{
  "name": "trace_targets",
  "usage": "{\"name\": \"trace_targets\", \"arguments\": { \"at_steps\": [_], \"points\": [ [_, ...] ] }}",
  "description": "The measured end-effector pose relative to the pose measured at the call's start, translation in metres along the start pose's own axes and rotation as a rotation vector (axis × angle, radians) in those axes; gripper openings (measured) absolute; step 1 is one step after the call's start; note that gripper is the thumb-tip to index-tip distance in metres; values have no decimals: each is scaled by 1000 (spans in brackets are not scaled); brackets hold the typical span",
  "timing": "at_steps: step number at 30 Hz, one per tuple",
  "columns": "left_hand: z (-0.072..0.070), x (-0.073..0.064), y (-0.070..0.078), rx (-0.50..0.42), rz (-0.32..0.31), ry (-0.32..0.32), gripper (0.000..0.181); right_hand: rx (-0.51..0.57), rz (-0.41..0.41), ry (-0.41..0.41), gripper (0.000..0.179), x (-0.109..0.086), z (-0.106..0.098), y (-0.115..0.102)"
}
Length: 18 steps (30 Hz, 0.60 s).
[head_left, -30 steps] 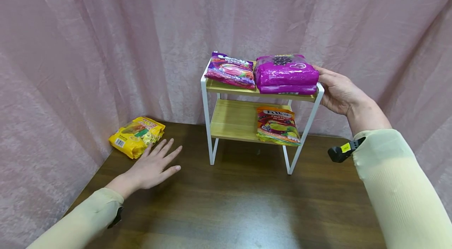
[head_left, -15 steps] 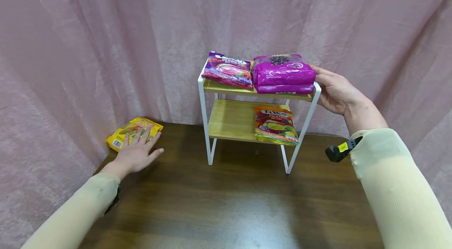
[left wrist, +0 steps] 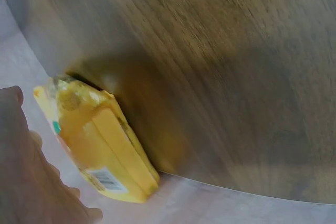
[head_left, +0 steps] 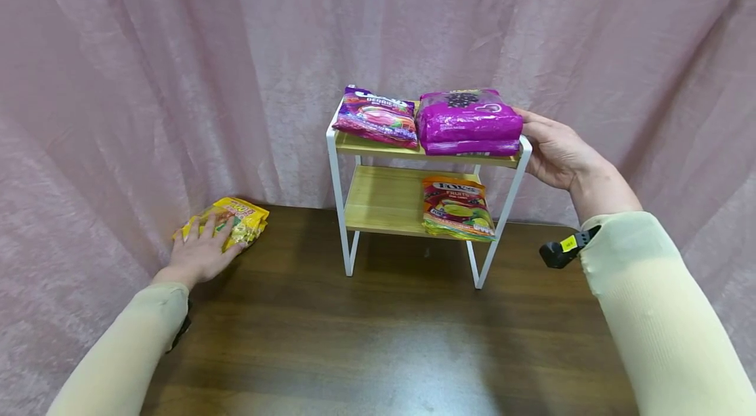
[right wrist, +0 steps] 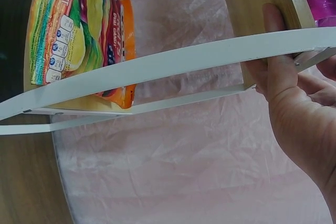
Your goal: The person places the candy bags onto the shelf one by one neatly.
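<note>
My left hand (head_left: 197,257) reaches over a yellow candy bag (head_left: 251,222), fingers spread and overlapping it in the head view. The left wrist view shows that bag (left wrist: 100,145) lying on the table, the fingers (left wrist: 39,182) beside its printed face. With my right hand (head_left: 552,147) I grip the right end of a small two-tier shelf (head_left: 378,203). In the right wrist view the thumb (right wrist: 281,74) lies under the top board and other fingers are partly hidden behind the white frame. A purple candy bag (head_left: 469,127) sits on top, close to those fingers.
A Berries candy bag (head_left: 378,117) lies on the top tier's left. On the lower tier's right rests a Fox's Fruits candy bag (head_left: 457,209). The shelf stands on a brown wooden table (head_left: 354,344), with a pink curtain (head_left: 283,75) behind and at the sides.
My left hand has moved left, from beside the yellow candy bag to over it. The right hand keeps its grip on the shelf; the head view has shifted slightly.
</note>
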State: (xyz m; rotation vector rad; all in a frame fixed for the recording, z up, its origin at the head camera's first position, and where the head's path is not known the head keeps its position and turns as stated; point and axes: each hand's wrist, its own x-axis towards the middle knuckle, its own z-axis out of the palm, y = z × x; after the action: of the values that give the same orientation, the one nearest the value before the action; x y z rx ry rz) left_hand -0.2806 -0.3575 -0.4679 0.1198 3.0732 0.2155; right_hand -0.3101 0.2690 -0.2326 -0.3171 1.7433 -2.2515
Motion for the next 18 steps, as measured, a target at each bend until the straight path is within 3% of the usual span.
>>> {"name": "trace_targets", "arguments": {
  "at_steps": [8,18],
  "points": [
    [-2,-1,-2,-66,-34,-34,86,23,-3,-27,67,1,0,1],
    [10,2,-7,-73,-27,-81,89,21,-4,-32,66,1,-1,2]
  ]
}}
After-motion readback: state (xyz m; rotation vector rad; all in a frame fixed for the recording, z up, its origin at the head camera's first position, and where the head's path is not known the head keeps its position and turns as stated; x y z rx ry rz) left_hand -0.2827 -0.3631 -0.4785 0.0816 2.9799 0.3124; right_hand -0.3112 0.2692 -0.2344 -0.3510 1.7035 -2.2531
